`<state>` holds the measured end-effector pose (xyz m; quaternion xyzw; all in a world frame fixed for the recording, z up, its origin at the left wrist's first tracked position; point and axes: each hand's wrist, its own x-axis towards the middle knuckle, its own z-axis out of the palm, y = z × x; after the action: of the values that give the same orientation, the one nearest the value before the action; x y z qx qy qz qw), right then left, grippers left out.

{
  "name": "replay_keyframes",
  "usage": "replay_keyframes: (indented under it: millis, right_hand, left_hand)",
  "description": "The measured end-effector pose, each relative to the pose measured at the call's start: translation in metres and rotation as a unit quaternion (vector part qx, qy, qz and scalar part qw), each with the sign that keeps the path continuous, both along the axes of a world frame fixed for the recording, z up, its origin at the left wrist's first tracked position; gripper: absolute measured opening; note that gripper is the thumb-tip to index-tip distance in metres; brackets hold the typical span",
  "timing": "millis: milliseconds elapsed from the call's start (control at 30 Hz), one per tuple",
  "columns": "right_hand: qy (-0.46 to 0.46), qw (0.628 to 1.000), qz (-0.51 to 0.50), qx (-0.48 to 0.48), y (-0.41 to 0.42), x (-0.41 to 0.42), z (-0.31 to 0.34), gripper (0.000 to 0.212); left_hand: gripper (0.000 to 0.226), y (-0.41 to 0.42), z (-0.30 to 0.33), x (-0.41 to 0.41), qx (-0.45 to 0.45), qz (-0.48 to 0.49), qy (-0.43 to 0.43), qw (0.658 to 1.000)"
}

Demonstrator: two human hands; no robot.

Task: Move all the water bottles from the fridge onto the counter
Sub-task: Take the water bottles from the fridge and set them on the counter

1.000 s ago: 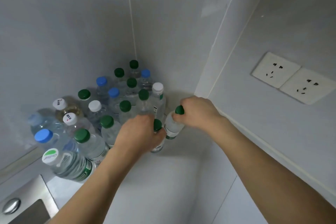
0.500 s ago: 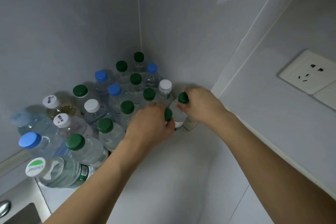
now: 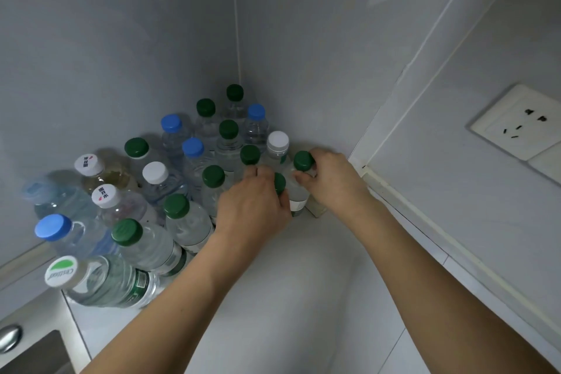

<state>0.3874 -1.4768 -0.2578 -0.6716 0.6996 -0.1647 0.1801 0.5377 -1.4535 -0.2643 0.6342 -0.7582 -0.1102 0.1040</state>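
Observation:
Several clear water bottles with green, blue and white caps stand packed in the corner of the white counter [image 3: 303, 297]. My left hand [image 3: 253, 206] grips a green-capped bottle [image 3: 280, 183] at the cluster's right front, its body mostly hidden under my fingers. My right hand [image 3: 331, 181] holds another green-capped bottle [image 3: 299, 188] by its neck, right beside the first and close to the wall corner. Both bottles stand upright on the counter against the group.
Grey walls close in behind and to the right. A white double socket [image 3: 516, 124] sits on the right wall. A sink edge with a metal knob [image 3: 10, 337] is at the bottom left. A large bottle with a white cap [image 3: 60, 270] leans at the cluster's front left.
Both hands have carried their green-capped bottles farther into the corner and lowered them beside the standing group. The view has shifted slightly.

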Motion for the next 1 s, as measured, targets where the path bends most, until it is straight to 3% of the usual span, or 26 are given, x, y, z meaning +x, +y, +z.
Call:
replay_keyframes:
  millis: [200,267,333,433,567,1000]
  right_hand:
    - [-0.041,0.998,-0.034,0.021,0.036,-0.003,-0.005,0.035]
    - [-0.050,0.997,-0.043,0.033,0.062,-0.007,-0.001,0.048]
    - [-0.054,0.995,-0.067,0.052,0.091,-0.015,0.006,0.062]
    - [-0.062,0.992,-0.098,0.060,0.137,-0.032,0.015,0.063]
    - [-0.053,0.989,-0.131,0.038,0.197,-0.059,0.028,0.067]
    - [-0.045,0.968,-0.246,-0.007,0.388,-0.138,0.047,0.068]
  left_hand:
    - [0.039,0.003,0.003,0.001,0.025,-0.008,-0.011,1.000]
    - [0.044,0.007,0.002,0.004,0.021,-0.002,-0.009,1.000]
    - [0.051,0.016,0.004,0.008,0.010,0.018,0.006,1.000]
    - [0.051,0.039,0.011,0.010,-0.049,0.028,0.048,0.997]
    - [0.046,0.079,0.008,-0.006,-0.123,-0.089,0.017,0.988]
    - [0.051,0.230,0.019,-0.136,-0.079,-0.329,0.005,0.941]
